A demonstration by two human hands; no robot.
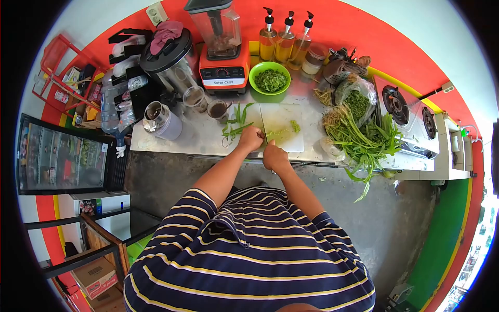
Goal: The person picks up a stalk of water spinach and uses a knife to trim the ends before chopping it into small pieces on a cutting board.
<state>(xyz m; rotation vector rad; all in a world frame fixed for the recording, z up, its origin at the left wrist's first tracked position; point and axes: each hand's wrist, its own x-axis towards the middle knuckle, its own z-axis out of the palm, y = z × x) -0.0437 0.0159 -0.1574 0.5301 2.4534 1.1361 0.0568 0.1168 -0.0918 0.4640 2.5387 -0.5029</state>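
Board (283, 117): greens (236, 125) under hands (251, 139) (touching)

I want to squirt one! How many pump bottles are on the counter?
3, side by side at the back of the counter, right of the red blender: left bottle, middle bottle, right bottle. None looks hidden.

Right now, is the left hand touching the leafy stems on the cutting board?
Touching. The head view shows the left hand closed over the leafy stems on the cutting board, their leaves fanning out from under it with no gap.
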